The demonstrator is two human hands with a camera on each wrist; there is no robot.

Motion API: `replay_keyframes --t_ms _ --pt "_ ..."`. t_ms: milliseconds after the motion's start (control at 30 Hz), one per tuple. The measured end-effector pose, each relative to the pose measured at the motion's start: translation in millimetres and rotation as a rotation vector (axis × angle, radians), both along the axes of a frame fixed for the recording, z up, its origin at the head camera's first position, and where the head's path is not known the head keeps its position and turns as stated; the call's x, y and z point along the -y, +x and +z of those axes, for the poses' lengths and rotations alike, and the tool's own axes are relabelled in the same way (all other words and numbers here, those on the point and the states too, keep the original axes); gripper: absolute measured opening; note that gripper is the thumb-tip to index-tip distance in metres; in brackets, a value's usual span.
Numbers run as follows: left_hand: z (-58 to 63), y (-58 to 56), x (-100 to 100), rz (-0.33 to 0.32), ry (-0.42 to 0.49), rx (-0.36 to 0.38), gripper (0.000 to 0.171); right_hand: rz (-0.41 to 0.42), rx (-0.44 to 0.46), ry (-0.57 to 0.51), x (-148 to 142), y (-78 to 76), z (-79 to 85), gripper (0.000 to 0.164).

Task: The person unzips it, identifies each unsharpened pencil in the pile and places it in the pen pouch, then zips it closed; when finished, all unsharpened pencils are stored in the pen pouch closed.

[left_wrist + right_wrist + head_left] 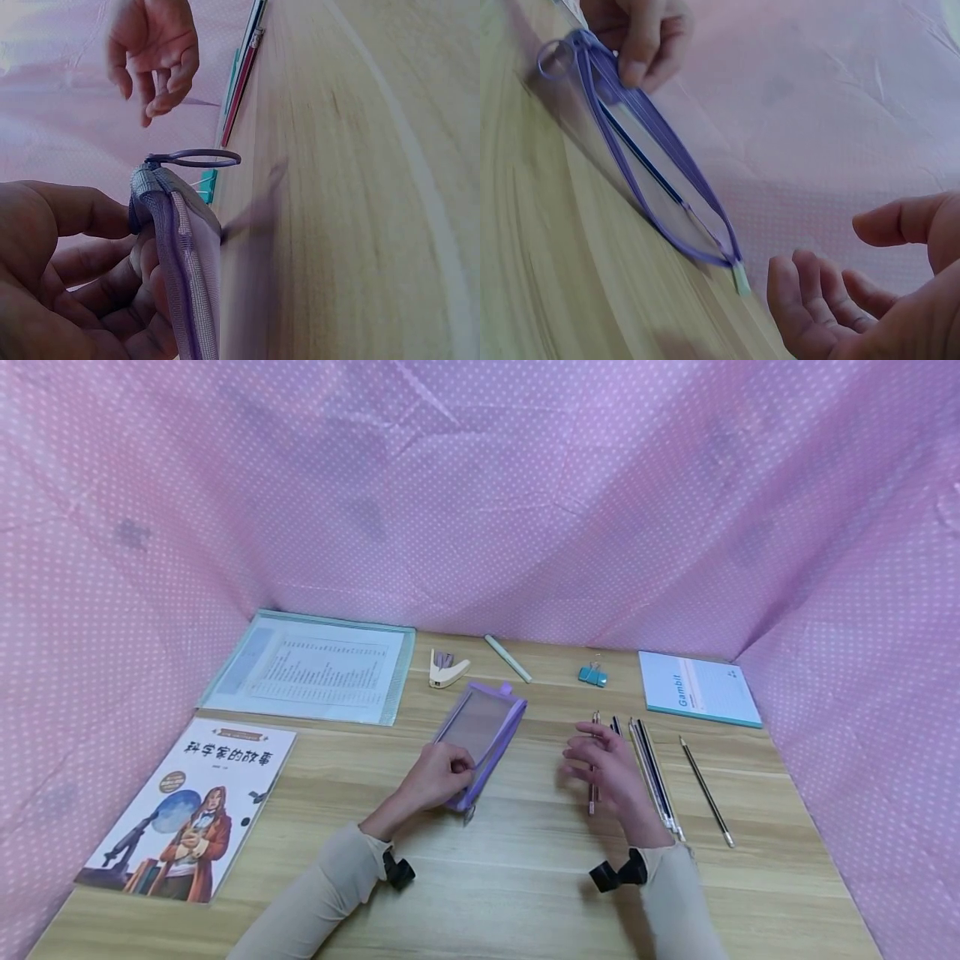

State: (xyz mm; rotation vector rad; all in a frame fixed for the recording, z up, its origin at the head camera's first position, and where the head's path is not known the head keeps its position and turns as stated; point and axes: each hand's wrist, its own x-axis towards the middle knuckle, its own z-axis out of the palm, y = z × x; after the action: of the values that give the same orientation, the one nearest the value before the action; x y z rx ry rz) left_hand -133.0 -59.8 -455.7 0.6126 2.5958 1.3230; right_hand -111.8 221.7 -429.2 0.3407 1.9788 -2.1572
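Note:
A purple zip pencil case (pixel 486 720) with a see-through mesh side lies near the middle of the table. My left hand (pixel 438 775) pinches its near end beside the zip pull (pixel 196 157). In the right wrist view the case's zip gapes, and a dark-striped pencil (pixel 646 163) lies inside. My right hand (pixel 609 768) is held over the table to the right of the case, fingers relaxed and holding nothing. Several pencils (pixel 654 772) lie beside and partly behind that hand. Farther right lies a separate dark pencil (pixel 707 791) with a white eraser end.
Behind the case are a cream stapler-like tool (pixel 450 673), a pale green pen (pixel 508 658) and a teal binder clip (pixel 592 676). An illustrated book (pixel 187 814) and a clear document folder (pixel 318 668) lie left. A light-blue notebook (pixel 701 689) is at back right.

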Motion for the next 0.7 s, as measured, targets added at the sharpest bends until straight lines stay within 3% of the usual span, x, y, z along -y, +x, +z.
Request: replay_keyframes --t_ms 267,700 --pt "0.9 -0.8 0 0.006 -0.014 0.017 0.011 -0.020 -0.037 0.009 -30 3.5 2.1 0.026" --pt "1.3 -0.6 1 0.012 -0.016 0.023 0.011 -0.102 -0.144 -0.003 -93 11.8 2.7 0.023"
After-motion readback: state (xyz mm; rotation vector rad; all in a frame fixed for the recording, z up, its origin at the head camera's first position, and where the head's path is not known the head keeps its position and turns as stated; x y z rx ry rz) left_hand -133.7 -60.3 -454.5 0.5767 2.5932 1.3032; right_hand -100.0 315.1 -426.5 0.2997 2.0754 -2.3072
